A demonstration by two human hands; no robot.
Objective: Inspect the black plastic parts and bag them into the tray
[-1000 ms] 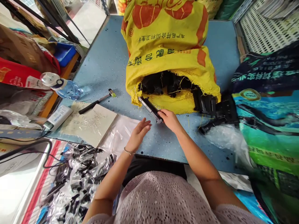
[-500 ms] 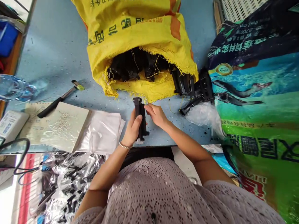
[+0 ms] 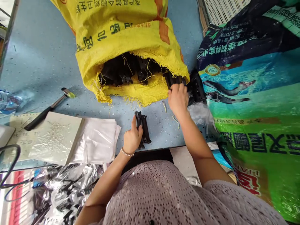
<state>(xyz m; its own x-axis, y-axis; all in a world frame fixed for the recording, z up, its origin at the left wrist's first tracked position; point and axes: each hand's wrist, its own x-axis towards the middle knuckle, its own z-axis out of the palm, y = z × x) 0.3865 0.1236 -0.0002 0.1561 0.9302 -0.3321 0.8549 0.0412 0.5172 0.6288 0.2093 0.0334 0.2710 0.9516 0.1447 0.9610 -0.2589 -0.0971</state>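
Note:
My left hand (image 3: 132, 136), with a beaded bracelet at the wrist, is closed round the left side of a black plastic part (image 3: 145, 128) near the table's front edge. My right hand (image 3: 178, 99) reaches to the right end of the yellow sack's mouth, its fingers curled over black parts (image 3: 174, 80) there. The fingertips are partly hidden, and a firm hold on one part cannot be made out. More black parts (image 3: 126, 70) fill the opening of the yellow sack (image 3: 131, 37).
A green and blue sack (image 3: 253, 115) stands at the right beside clear plastic (image 3: 200, 114). To the left lie white plastic bags (image 3: 97, 140), a cardboard piece (image 3: 57, 134), a black-handled tool (image 3: 39, 118) and a bottle (image 3: 9, 101). Wrapped parts (image 3: 67, 184) are below the table.
My right hand has left the black part in my left hand and moved up and right to the sack's mouth. The held part is lower against the table. The view has shifted.

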